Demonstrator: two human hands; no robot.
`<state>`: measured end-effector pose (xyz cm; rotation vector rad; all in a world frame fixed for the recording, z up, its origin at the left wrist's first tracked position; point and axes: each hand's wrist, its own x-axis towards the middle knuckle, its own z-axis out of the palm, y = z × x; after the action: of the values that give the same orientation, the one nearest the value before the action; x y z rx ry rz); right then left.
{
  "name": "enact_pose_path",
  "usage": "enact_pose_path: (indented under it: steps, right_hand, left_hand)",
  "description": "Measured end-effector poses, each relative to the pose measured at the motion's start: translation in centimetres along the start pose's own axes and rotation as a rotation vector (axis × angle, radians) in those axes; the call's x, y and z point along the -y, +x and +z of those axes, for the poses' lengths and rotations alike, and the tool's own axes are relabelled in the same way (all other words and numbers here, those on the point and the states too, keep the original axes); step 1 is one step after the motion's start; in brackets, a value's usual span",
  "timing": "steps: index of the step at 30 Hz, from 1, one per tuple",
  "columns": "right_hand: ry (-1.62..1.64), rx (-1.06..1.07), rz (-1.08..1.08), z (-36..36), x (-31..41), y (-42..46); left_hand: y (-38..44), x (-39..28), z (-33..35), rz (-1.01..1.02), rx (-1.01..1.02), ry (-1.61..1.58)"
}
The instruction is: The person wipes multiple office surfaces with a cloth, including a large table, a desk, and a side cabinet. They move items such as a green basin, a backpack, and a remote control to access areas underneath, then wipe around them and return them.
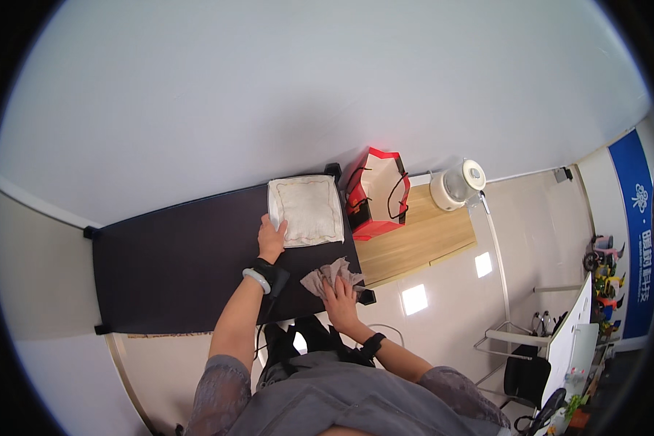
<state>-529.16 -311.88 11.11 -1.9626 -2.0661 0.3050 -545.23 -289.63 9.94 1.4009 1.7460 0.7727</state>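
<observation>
My left hand (pixel 272 238) grips the left front edge of a flat, square cream cloth pad (pixel 308 210) with a stitched border. The pad lies at the right end of a dark fabric-covered cot (pixel 185 256), near the wall. Closer to me, my right hand (pixel 340 302) presses on a crumpled greyish-pink cloth (pixel 332 275) at the cot's front right corner. Its fingers are spread over the cloth, and some of the cloth is hidden under them.
A red paper gift bag (pixel 379 191) with dark cord handles stands right of the cot on a low wooden surface (pixel 419 240). An electric glass kettle (pixel 458 185) is behind it. A black chair (pixel 526 376) and white desk (pixel 567 349) stand far right.
</observation>
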Motion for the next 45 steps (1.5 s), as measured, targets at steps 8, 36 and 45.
enact_pose_path:
  steps: [8, 36, 45]
  right_hand:
    - [-0.067, -0.05, 0.219, 1.3, 1.5, 1.8]
    - [-0.112, 0.012, -0.093, 6.6, 9.1, 19.7]
    - [-0.013, -0.341, 0.121, 8.6, 14.8, 9.4]
  left_hand:
    - [1.7, 2.8, -1.9, 0.223, -0.063, -0.04]
    - [-8.8, 13.9, -30.3, -0.032, -0.16, -0.843]
    - [-4.0, 8.1, -23.7, -0.073, 0.023, -0.855]
